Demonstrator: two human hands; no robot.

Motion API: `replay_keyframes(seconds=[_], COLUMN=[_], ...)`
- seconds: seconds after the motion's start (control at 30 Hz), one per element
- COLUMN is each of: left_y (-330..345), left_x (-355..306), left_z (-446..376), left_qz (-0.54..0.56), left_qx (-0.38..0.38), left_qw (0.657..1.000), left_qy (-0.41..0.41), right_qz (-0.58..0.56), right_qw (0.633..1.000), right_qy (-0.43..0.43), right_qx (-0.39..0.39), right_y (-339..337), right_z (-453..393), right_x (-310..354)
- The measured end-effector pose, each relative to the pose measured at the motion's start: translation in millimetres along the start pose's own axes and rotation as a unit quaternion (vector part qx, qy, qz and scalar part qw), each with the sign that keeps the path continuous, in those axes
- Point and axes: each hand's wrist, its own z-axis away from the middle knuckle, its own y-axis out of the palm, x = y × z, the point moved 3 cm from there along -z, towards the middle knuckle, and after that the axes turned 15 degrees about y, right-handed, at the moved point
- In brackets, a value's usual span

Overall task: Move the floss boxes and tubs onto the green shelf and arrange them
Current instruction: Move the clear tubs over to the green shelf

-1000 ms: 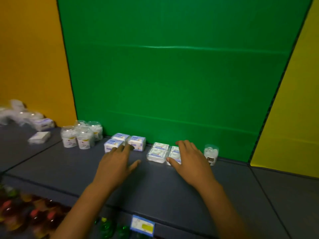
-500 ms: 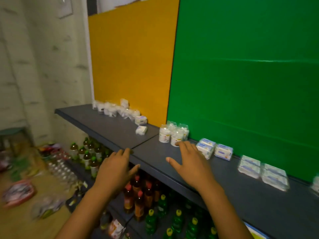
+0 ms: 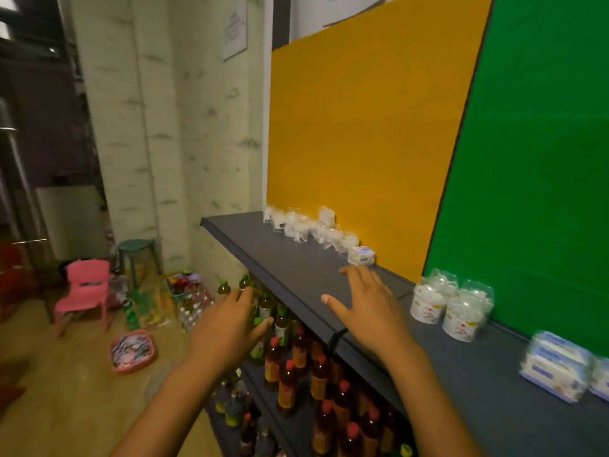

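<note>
You are reaching for more stock: both your left hand (image 3: 227,328) and right hand (image 3: 369,308) are released, empty. Next, grasp the floss box (image 3: 361,255) just beyond your right fingers (image 3: 354,275).

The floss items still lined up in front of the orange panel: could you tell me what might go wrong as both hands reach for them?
1. The clear tubs stand packed in a tight row, so grabbing one may topple its neighbours.
2. The right hand is nearest the small box; the left hand hangs off the shelf edge above the bottles, where a fumbled item could fall.
3. The tubs already by the green panel sit close to the path back.
</note>
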Motion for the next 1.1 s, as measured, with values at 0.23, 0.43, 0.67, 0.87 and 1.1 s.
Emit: replay_keyframes(seconds=[0.23,0.43,0.67,0.87,1.1], left_y=[-1,31,53,88,113], left_x=[82,141,210,276,363], left_z=[-76,-95,-125,-181,-251], left_qz=[-0.066,-0.085,-0.058,-0.003,0.05], left_qx=[-0.021,0.012,0.001,0.0,-0.012], left_qw=[0.997,0.995,0.996,0.999,0.999], left_qy=[-0.016,-0.046,-0.063,-0.035,0.009], right_qz=[0.003,-0.006,-0.005,0.021,0.047], right_qw=[1.0,0.998,0.997,0.998,0.996], right_qy=[-0.015,-0.036,-0.043,-0.004,0.067], right_qx=[0.016,0.045,0.065,0.06,0.039], right_y=[58,114,168,207,244], right_z=[-95,-147,-201,-253,-322], right_x=[32,57,88,105,132])
